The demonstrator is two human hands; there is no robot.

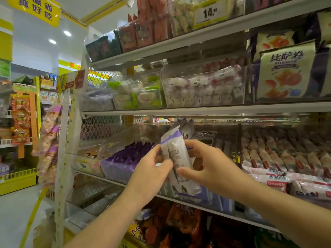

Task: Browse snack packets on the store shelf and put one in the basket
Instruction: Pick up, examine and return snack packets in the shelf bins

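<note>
a snack aisle under bright ceiling lights, with white shelves (pixel 197 110) in tiers and clear bins tilted toward the shopper. in front of the third tier, what look like two slim purple-and-white packets (pixel 176 151) stand upright side by side, held just right of the bin (pixel 123 163) of like purple packs. the left hand (pixel 150 172) pinches their left edge, thumb in front and fingers behind. the right hand (pixel 207 165) curls round the right edge, thumb low across the face. held this way the printed sides face the eye, so this looks like reading or comparing, not yet choosing. the basket is not in view. room is tight above: the packet tops sit just under the next shelf's lip, and rows of pink packs (pixel 286 158) lie close on the right. the open way out is back toward the body and down to the left, where bare floor (pixel 14 212) shows.
</note>
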